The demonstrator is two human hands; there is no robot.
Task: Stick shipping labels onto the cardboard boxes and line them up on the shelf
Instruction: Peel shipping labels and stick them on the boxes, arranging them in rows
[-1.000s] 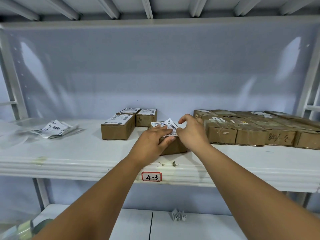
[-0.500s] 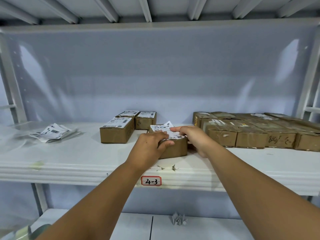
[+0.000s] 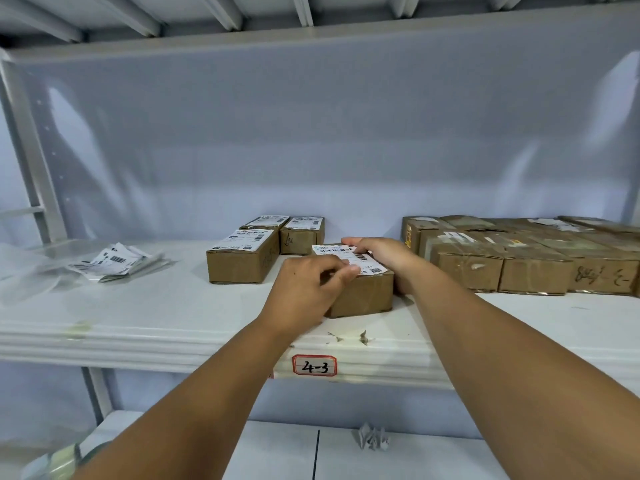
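Left hand [image 3: 308, 282]: I read fingers curled, thumb pressing the white barcoded shipping label [image 3: 349, 259].
Right hand [image 3: 377, 252]: fingers flat, pinning its far edge.
Change: label, lifted a second ago, now flat on the small brown cardboard box [image 3: 363, 292].
Meaning: ready for the labelled brown boxes [image 3: 242, 258] at 10 o'clock on the white shelf [image 3: 173, 306].

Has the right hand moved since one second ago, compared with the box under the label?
Yes. The right hand, earlier raised above the box, has come down and now lies flat on the label along the box's far right edge.
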